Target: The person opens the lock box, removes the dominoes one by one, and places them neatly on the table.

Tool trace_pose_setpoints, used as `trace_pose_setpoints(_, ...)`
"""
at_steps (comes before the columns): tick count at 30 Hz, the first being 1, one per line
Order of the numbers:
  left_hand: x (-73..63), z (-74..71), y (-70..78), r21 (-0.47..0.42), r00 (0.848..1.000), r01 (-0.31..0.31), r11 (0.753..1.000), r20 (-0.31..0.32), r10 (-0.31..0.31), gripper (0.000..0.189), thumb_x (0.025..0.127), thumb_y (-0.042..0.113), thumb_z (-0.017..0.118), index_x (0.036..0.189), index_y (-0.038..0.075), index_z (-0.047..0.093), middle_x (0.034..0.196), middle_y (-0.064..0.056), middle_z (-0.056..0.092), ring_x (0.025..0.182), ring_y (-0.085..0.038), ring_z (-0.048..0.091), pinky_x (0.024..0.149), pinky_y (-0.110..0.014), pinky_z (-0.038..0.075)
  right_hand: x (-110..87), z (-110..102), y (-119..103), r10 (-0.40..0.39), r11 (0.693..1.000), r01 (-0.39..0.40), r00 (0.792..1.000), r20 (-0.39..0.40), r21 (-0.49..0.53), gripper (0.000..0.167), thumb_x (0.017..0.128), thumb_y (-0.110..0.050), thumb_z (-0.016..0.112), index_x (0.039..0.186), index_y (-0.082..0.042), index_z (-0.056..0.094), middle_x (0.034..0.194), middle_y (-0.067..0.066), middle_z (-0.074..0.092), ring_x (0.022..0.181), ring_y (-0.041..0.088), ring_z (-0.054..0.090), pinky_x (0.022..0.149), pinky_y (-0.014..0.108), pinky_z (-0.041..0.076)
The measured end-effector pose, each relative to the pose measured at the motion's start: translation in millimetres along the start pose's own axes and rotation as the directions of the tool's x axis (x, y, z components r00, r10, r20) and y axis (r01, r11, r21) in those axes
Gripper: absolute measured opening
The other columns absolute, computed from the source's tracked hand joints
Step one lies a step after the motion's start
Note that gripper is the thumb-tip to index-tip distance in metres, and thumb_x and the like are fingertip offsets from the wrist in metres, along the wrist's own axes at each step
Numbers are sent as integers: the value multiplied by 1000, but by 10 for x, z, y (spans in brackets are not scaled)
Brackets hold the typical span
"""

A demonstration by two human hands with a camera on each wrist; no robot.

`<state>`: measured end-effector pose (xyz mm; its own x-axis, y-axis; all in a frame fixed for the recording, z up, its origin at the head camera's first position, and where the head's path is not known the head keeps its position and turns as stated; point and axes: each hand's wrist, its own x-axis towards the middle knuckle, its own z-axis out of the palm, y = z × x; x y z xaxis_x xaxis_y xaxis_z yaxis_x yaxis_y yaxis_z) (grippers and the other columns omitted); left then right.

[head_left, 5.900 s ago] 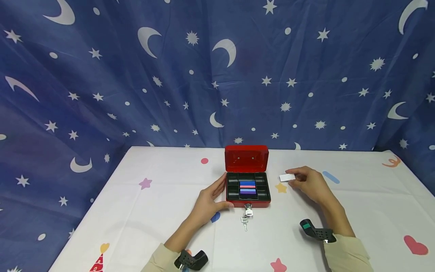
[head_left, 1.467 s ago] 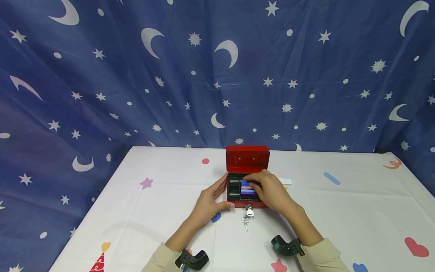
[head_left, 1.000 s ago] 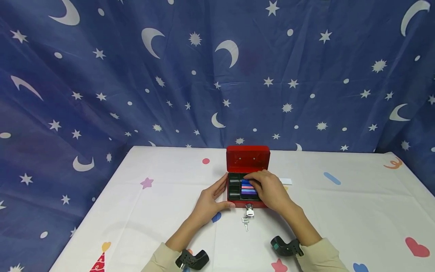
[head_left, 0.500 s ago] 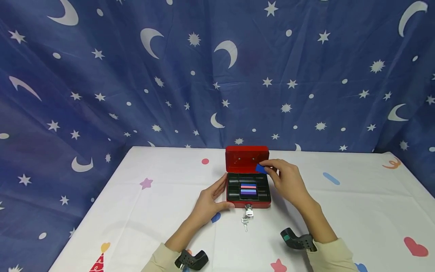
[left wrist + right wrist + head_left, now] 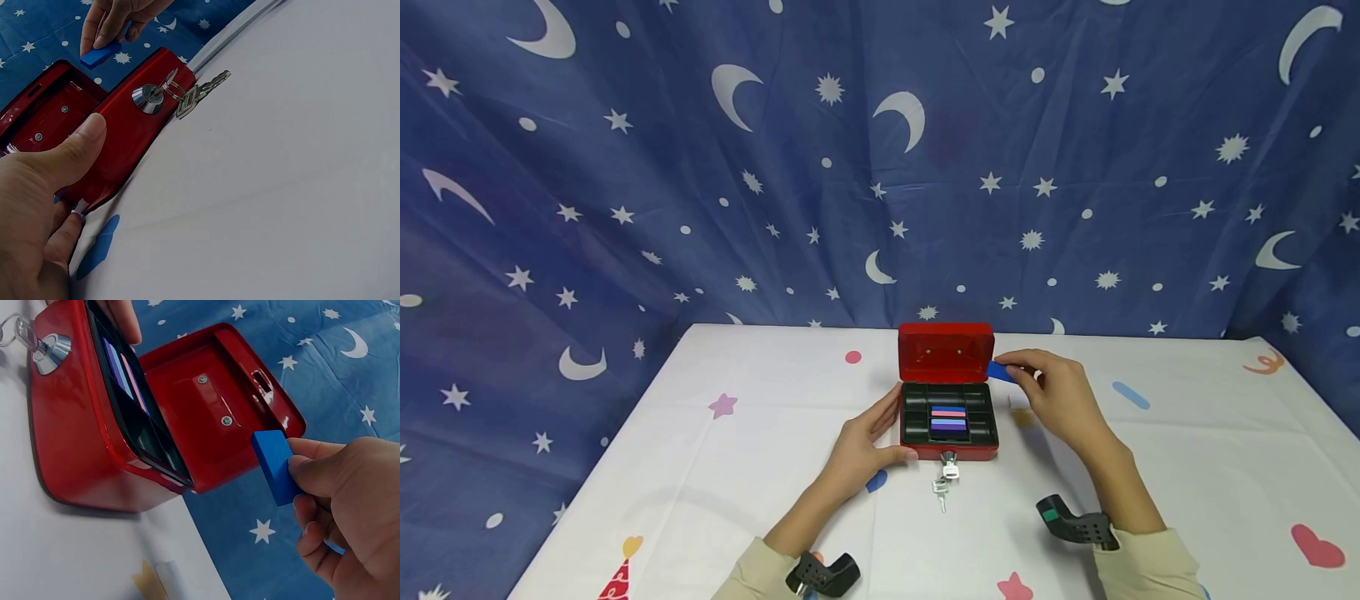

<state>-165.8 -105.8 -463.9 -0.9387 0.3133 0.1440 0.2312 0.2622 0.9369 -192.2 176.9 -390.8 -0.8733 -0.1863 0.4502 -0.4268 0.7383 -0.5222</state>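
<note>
A red cash box (image 5: 949, 452) stands with its lid raised. In its black compartment tray (image 5: 915, 421) lie several thin coloured blocks (image 5: 948, 414), blue, pink, light blue and purple, in the middle compartments. My left hand (image 5: 859, 446) holds the box's left side, thumb on the front face and fingers along the side. Just right of the lid, my right hand (image 5: 1056, 392) pinches a flat blue rectangular block (image 5: 275, 467) between thumb and fingers, above the table. A key sits in the front lock (image 5: 148, 99), with a second key (image 5: 203, 92) hanging from its ring.
A white block (image 5: 170, 579) lies on the table right of the box, beside a printed yellow star (image 5: 150, 582). The white tablecloth (image 5: 760, 483) bears printed shapes. A blue curtain (image 5: 775, 167) with moons and stars hangs behind the table.
My right hand has set down the white block, reached into the tray, picked up the blue block and lifted it out to the right. My left hand has stayed on the box.
</note>
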Motion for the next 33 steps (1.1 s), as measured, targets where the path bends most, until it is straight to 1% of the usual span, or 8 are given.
trace_pose_setpoints(3,1,-1,-6,-2,1000,10,1000,1,-10,95,70,20,85,150,20,34,147,4,39,131,-10,40,102,-24,38,-1,-18,23,12,1000,-12,1000,7,0,21,88,1,65,106,-8,73,93,7,70,61,18,46,51,26,41)
trace_pose_setpoints(7,2,0,-9,-5,1000,7,1000,0,-7,94,70,19,85,150,19,34,147,4,39,131,-9,39,102,-23,37,-9,-52,66,40,999,-40,999,22,-6,21,88,1,65,106,-9,73,92,7,70,62,18,47,53,27,42)
trace_pose_setpoints(18,2,1,-21,-3,1000,4,1000,-1,-4,95,70,19,85,150,21,34,147,5,39,131,-8,40,102,-23,37,-31,-124,174,119,993,-119,991,69,-1,19,89,-1,65,102,-11,74,98,9,70,77,21,54,64,34,47)
trace_pose_setpoints(25,3,-2,-14,-1,1000,-5,1000,0,5,94,70,18,85,150,20,34,147,4,39,131,-9,40,102,-23,37,-51,-159,281,152,988,-153,984,95,1,18,90,-1,64,102,-11,74,95,8,70,76,22,54,62,33,44)
trace_pose_setpoints(33,-1,-6,-1,-5,1000,-16,1000,0,16,93,71,18,84,150,19,35,147,2,39,131,-12,40,103,-24,37,-80,-181,385,182,983,-182,976,123,-17,17,91,-3,62,102,-10,73,92,6,69,75,21,52,58,31,42)
